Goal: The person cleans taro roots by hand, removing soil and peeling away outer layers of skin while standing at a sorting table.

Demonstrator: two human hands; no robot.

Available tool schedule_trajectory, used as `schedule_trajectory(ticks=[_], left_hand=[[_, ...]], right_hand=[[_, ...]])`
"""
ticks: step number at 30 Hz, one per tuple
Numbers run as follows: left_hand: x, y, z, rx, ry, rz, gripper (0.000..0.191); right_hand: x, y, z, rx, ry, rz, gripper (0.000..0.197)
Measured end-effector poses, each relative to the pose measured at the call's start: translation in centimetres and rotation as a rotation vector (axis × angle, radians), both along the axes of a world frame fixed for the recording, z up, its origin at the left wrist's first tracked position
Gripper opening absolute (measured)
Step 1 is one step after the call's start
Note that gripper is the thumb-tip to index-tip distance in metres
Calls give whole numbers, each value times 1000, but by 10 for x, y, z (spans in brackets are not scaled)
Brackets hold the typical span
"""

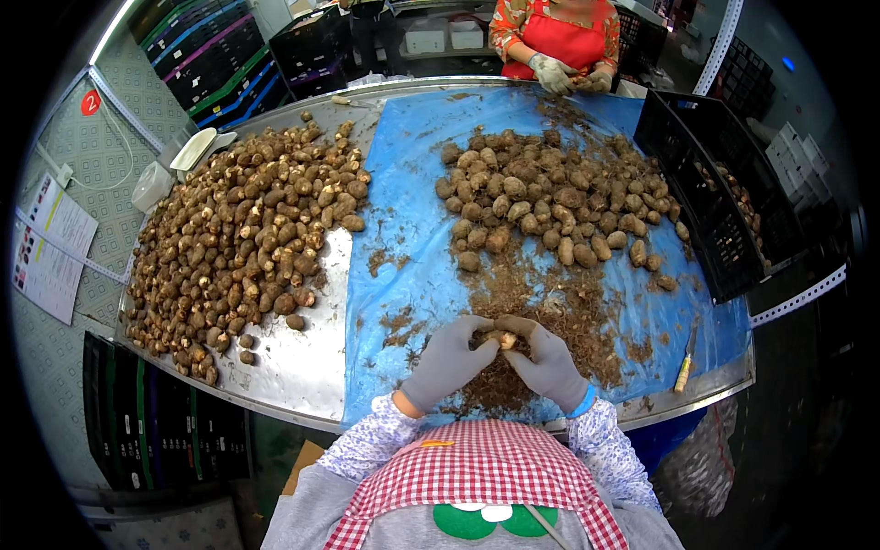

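Both my hands wear grey work gloves and meet over the near edge of a blue plastic sheet (405, 289). Between the fingertips of my left hand (447, 361) and my right hand (550, 364) is a small taro corm (507, 340), its pale cut end showing. Much of the corm is hidden by the gloves. Beneath and beyond my hands spreads a litter of brown root fibres and soil (543, 295). Farther back lies a heap of hairy, unclean taro corms (536, 192). To the left, a larger pile of cleaner corms (240, 234) rests on bare metal.
A knife (685, 368) with a light handle lies near the right edge of the metal table (295, 385). Black plastic crates (715, 199) stand at the right, corms inside one. Across the table a gloved co-worker in a red apron (564, 38) handles something. Another knife (347, 102) lies at the far edge.
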State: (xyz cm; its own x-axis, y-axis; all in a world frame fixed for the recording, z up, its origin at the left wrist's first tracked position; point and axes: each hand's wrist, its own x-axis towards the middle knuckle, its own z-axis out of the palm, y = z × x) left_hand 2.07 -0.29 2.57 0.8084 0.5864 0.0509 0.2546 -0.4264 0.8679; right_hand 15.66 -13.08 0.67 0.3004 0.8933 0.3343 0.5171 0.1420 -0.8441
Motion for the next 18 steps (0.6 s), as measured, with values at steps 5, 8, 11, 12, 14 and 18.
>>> schedule_trajectory(ticks=[5,8,11,12,14,18], left_hand=[[-1,13,10,-310,126,40,31],[-2,14,-1,-120,45,-35,30],[2,9,9,-93,186,-36,30],[4,8,14,-147,271,-23,31],[2,15,3,-305,175,14,31],[0,18,7,-613,-28,4,35]], right_hand=[[0,1,11,-29,46,45,39],[6,2,4,-40,54,47,39],[5,5,6,-65,22,67,40],[5,5,9,-79,14,74,40],[3,7,14,-59,42,100,40],[10,6,7,-145,172,46,42]])
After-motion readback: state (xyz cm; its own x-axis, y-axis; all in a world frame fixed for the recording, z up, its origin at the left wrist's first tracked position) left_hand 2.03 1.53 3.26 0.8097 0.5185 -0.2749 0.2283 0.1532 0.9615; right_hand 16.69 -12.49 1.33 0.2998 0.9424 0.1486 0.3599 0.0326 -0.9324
